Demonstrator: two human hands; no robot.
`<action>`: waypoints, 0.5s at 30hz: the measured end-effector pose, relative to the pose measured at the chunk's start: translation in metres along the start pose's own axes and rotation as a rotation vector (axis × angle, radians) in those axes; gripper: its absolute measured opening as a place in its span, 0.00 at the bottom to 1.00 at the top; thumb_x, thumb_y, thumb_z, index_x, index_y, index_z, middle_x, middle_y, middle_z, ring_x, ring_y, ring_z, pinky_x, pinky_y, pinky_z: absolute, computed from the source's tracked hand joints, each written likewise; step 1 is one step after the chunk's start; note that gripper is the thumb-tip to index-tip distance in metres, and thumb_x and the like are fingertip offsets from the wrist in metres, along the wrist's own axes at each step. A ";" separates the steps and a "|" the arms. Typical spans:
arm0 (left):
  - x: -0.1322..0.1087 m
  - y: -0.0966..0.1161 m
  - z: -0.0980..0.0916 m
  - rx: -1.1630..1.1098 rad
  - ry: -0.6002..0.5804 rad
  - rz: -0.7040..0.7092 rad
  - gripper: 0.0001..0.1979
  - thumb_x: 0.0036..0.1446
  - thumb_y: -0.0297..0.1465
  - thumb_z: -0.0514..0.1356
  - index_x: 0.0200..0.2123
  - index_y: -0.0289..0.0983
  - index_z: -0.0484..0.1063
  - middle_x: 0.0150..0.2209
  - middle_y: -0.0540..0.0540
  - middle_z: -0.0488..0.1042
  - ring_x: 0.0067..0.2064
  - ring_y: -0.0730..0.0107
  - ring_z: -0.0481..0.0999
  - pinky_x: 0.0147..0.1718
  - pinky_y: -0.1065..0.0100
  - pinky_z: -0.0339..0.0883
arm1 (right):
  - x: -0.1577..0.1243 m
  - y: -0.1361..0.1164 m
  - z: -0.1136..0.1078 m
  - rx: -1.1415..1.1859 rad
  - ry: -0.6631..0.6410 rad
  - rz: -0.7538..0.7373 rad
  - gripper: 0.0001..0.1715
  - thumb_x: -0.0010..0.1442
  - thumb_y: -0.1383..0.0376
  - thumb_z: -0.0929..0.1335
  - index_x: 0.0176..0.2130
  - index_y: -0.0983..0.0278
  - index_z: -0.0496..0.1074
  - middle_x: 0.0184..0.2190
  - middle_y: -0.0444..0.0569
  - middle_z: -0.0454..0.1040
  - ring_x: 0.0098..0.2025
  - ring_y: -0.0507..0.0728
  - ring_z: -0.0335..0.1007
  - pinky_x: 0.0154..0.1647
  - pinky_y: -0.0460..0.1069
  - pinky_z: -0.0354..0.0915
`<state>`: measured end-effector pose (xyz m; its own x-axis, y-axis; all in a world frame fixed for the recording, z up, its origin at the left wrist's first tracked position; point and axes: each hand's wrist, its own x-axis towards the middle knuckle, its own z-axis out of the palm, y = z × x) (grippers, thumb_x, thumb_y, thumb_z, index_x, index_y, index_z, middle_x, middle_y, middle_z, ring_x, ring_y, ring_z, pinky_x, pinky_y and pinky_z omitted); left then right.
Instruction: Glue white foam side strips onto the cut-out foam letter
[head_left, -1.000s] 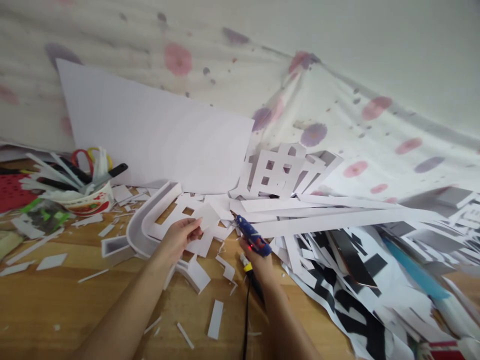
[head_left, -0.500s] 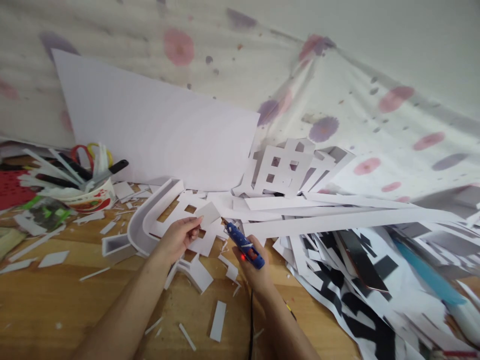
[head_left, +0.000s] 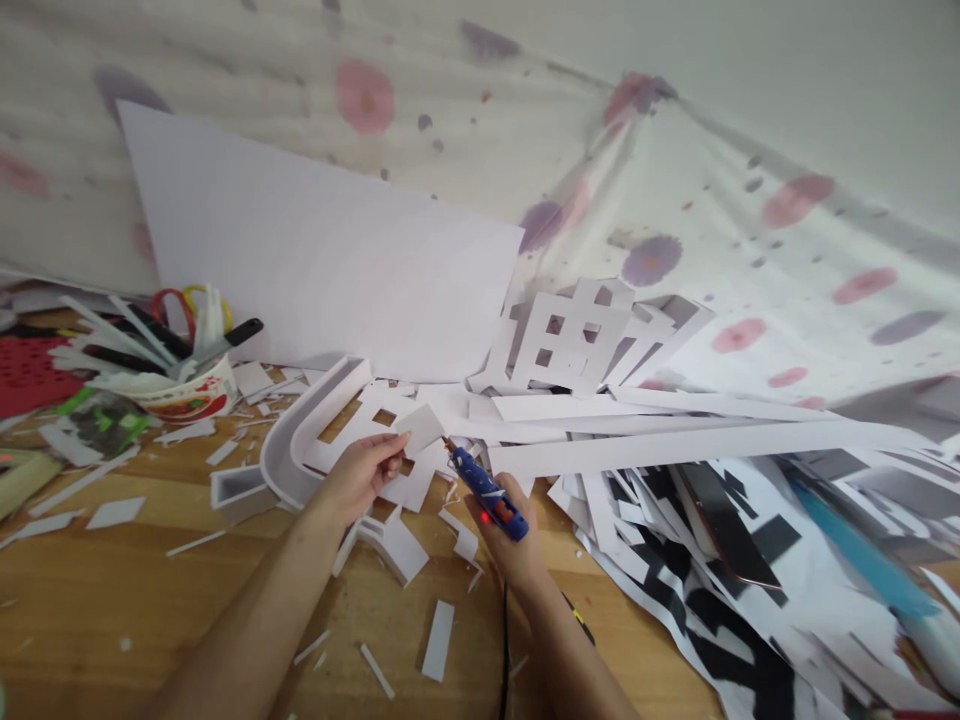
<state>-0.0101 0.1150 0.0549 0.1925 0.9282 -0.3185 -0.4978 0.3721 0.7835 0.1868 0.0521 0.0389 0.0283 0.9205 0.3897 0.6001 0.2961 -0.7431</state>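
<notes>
Black cord runs toward the wearer; a snag could jerk the glue gun. Right hand is curled round the gun's grip. Left hand pinches small white card, thumb on top, nozzle just beside its edge, contact unclear. A slip could burn the left hand; stray drips could stick card to nearby cut-outs.

Glue gun — nearer (the card).
</notes>
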 end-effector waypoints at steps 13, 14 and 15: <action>-0.003 0.003 0.004 0.049 0.010 0.000 0.13 0.35 0.32 0.68 0.21 0.31 0.68 0.18 0.55 0.62 0.20 0.84 0.58 0.18 0.78 0.53 | -0.001 0.001 0.004 -0.032 -0.058 -0.081 0.11 0.53 0.61 0.66 0.25 0.61 0.60 0.23 0.42 0.62 0.29 0.53 0.59 0.30 0.48 0.56; -0.003 0.003 0.005 0.046 0.009 -0.001 0.13 0.35 0.32 0.68 0.21 0.31 0.68 0.18 0.55 0.62 0.20 0.84 0.58 0.18 0.79 0.53 | -0.001 0.001 0.004 -0.032 -0.069 -0.084 0.10 0.53 0.61 0.66 0.25 0.61 0.61 0.23 0.42 0.63 0.29 0.53 0.60 0.30 0.48 0.56; -0.003 0.003 0.005 0.045 0.008 -0.002 0.13 0.35 0.32 0.68 0.20 0.31 0.68 0.17 0.55 0.62 0.20 0.84 0.58 0.18 0.79 0.53 | -0.001 0.000 0.003 -0.031 -0.077 -0.089 0.09 0.53 0.61 0.66 0.26 0.61 0.62 0.24 0.43 0.63 0.29 0.53 0.60 0.30 0.48 0.56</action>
<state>-0.0083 0.1131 0.0606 0.1863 0.9273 -0.3247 -0.4590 0.3744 0.8057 0.1839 0.0520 0.0367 -0.0871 0.9082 0.4094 0.6223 0.3705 -0.6895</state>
